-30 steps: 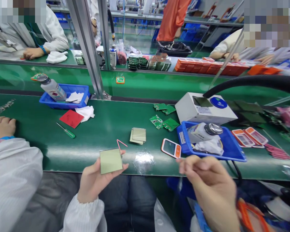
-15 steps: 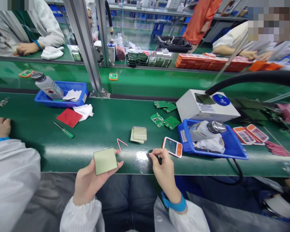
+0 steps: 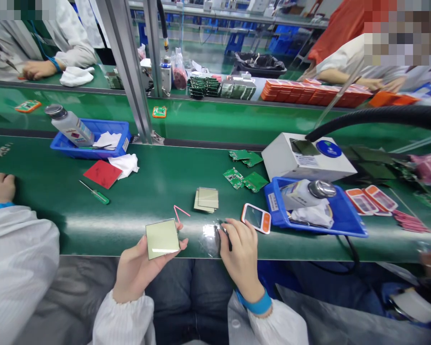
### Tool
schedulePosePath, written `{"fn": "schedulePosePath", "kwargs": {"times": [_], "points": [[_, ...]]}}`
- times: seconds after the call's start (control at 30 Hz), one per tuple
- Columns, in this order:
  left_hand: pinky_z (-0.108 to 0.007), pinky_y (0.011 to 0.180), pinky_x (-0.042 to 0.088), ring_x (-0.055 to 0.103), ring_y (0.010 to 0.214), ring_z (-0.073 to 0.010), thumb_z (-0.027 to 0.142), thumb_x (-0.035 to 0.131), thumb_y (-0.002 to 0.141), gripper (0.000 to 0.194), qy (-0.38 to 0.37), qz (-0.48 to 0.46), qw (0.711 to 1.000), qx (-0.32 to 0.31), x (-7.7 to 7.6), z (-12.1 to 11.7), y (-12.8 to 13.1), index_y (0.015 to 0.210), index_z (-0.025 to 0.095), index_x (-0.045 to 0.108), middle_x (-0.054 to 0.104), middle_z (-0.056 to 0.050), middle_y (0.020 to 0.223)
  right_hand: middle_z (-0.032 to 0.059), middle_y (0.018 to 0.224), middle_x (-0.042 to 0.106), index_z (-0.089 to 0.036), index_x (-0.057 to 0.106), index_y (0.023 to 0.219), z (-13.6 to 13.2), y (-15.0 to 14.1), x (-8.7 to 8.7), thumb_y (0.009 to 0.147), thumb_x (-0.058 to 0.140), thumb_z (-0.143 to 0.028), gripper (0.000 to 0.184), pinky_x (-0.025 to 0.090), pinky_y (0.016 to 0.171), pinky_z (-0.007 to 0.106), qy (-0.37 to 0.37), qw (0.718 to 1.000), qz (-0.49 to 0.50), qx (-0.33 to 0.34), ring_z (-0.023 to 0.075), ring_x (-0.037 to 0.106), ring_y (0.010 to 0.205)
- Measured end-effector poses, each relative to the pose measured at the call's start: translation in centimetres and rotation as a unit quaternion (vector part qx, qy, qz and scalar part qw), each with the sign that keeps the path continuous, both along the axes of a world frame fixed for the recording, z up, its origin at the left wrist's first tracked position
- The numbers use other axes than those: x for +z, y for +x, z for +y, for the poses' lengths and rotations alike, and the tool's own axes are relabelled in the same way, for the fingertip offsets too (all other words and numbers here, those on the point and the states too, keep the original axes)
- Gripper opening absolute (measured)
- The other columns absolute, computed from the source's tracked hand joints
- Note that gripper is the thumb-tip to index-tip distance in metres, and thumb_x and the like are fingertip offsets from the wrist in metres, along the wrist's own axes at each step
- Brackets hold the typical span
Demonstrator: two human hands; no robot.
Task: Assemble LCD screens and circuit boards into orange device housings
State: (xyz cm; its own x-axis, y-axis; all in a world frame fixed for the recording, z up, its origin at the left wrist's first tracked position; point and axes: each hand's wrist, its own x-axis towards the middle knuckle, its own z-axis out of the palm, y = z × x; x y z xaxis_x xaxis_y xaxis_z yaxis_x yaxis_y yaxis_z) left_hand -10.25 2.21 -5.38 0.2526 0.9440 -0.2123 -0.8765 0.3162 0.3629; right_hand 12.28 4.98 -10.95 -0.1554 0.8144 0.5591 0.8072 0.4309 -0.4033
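Counter point(image 3: 165, 177): long, green, glossy; metal post point(image 3: 125, 72) at its far edge, beyond and left of the panel stack.
Held panel point(image 3: 162, 239): one, square, pale yellow-green, face tilted up; in the left hand, nearer and left of the panel stack.
Left hand point(image 3: 138, 268): fingers and thumb pinching the held panel at its edges; white cuffed sleeve.
Right hand point(image 3: 240, 254): nearer and right of the panel stack; fingers bent, at the clear film; whether they pinch it cannot be told; blue wristband point(image 3: 256, 304).
Clear film point(image 3: 209, 239): under glare, on the near side of the panel stack.
Panel stack point(image 3: 206, 199): pale squares, unevenly piled, flat.
Pink strip point(image 3: 182, 211): thin, V-shaped, just left of the panel stack.
Framed device point(image 3: 255, 218): white and orange, grey screen; right of the panel stack.
Circuit boards point(image 3: 255, 182): green, overlapping; beyond and right of the panel stack.
Blue tray point(image 3: 355, 227): well right of the panel stack; contains a metal-capped bottle point(image 3: 296, 196) and crumpled white material point(image 3: 318, 215).
White box point(image 3: 285, 155): beyond and right of the panel stack.
Screwdriver point(image 3: 100, 196): green handle; well left of the panel stack.
Red square point(image 3: 102, 174): beyond the screwdriver, well left of the panel stack.
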Motion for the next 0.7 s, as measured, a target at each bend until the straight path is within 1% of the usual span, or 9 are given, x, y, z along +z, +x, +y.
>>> {"fn": "schedulePosePath", "kwargs": {"times": [0.1, 0.2, 0.3, 0.4, 0.5, 0.57, 0.6, 0.63, 0.7], "points": [[-0.05, 0.107, 0.039, 0.057, 0.116, -0.0335, 0.03, 0.049, 0.089, 0.038, -0.018, 0.023, 1.0, -0.002, -0.1, -0.1, 0.3, 0.113, 0.006, 0.066, 0.061, -0.02, 0.123, 0.0125, 0.118, 0.065, -0.021, 0.053, 0.121, -0.7, -0.1, -0.2, 0.09, 0.047, -0.009, 0.034, 0.038, 0.104, 0.058, 0.016, 0.998, -0.027, 0.053, 0.0276, 0.058, 0.117], [-0.049, 0.107, 0.038, 0.058, 0.114, -0.0328, 0.029, 0.051, 0.088, 0.037, -0.008, 0.021, 0.999, -0.025, -0.3, -0.1, 0.7, 0.114, 0.008, 0.066, 0.063, -0.019, 0.122, 0.013, 0.127, 0.061, -0.018, 0.046, 0.133, -1.7, -0.6, -0.1, 0.092, 0.049, -0.017, 0.04, 0.039, 0.105, 0.057, -0.007, 0.991, -0.066, 0.119, 0.0297, 0.053, 0.123], [-0.042, 0.105, 0.041, 0.057, 0.116, -0.0294, 0.027, 0.052, 0.088, 0.035, 0.009, 0.002, 0.999, -0.05, -0.1, 0.0, 1.4, 0.115, 0.009, 0.065, 0.064, -0.017, 0.119, 0.0183, 0.136, 0.051, -0.011, 0.04, 0.139, -2.1, -0.8, 0.2, 0.095, 0.047, -0.028, 0.048, 0.037, 0.103, 0.063, -0.05, 0.981, -0.121, 0.143, 0.0366, 0.049, 0.126], [-0.036, 0.101, 0.044, 0.059, 0.114, -0.0276, 0.027, 0.06, 0.084, 0.038, 0.014, 0.012, 0.997, -0.079, 0.6, 0.2, 2.4, 0.119, 0.013, 0.063, 0.066, -0.015, 0.117, 0.0183, 0.139, 0.048, -0.013, 0.037, 0.141, -1.9, -0.4, 0.5, 0.096, 0.045, -0.031, 0.049, 0.025, 0.105, 0.072, -0.09, 0.974, -0.137, 0.158, 0.038, 0.046, 0.128], [-0.032, 0.096, 0.046, 0.061, 0.111, -0.0259, 0.027, 0.069, 0.078, 0.051, 0.009, 0.039, 0.994, -0.1, 1.5, 0.0, 3.6, 0.126, 0.017, 0.056, 0.066, -0.014, 0.116, 0.0143, 0.136, 0.052, -0.022, 0.041, 0.138, -1.7, 0.5, 1.0, 0.095, 0.048, -0.027, 0.044, 0.018, 0.106, 0.074, -0.126, 0.974, -0.029, 0.186, 0.0341, 0.047, 0.128], [-0.033, 0.097, 0.044, 0.061, 0.111, -0.0251, 0.028, 0.071, 0.077, 0.054, 0.005, 0.046, 0.994, -0.1, 1.8, -0.3, 4.4, 0.127, 0.02, 0.054, 0.068, -0.013, 0.112, 0.011, 0.131, 0.058, -0.027, 0.047, 0.133, -2.0, 1.1, 1.5, 0.092, 0.053, -0.024, 0.041, 0.024, 0.108, 0.068, -0.145, 0.968, 0.117, 0.17, 0.0306, 0.051, 0.125], [-0.034, 0.097, 0.044, 0.062, 0.109, -0.0253, 0.029, 0.072, 0.077, 0.054, 0.006, 0.042, 0.994, -0.101, 1.8, -0.5, 4.9, 0.126, 0.022, 0.053, 0.069, -0.012, 0.11, 0.0103, 0.129, 0.06, -0.029, 0.048, 0.131, -2.3, 1.3, 1.9, 0.091, 0.055, -0.025, 0.041, 0.029, 0.108, 0.064, -0.157, 0.954, 0.203, 0.156, 0.0295, 0.053, 0.124], [-0.036, 0.097, 0.043, 0.063, 0.108, -0.0258, 0.03, 0.072, 0.076, 0.053, 0.01, 0.035, 0.994, -0.105, 1.7, -0.6, 5.3, 0.125, 0.023, 0.053, 0.069, -0.011, 0.107, 0.0103, 0.129, 0.06, -0.03, 0.048, 0.132, -2.6, 1.4, 2.3, 0.09, 0.058, -0.03, 0.043, 0.035, 0.107, 0.059, -0.172, 0.931, 0.287, 0.149, 0.0293, 0.053, 0.124], [-0.038, 0.095, 0.043, 0.064, 0.104, -0.0264, 0.032, 0.074, 0.075, 0.052, 0.014, 0.015, 0.993, -0.112, 1.5, -0.8, 6.3, 0.122, 0.025, 0.054, 0.069, -0.011, 0.106, 0.0125, 0.133, 0.056, -0.029, 0.042, 0.138, -3.2, 1.4, 3.2, 0.086, 0.061, -0.046, 0.058, 0.043, 0.103, 0.051, -0.214, 0.867, 0.415, 0.174, 0.0305, 0.05, 0.126]]}}
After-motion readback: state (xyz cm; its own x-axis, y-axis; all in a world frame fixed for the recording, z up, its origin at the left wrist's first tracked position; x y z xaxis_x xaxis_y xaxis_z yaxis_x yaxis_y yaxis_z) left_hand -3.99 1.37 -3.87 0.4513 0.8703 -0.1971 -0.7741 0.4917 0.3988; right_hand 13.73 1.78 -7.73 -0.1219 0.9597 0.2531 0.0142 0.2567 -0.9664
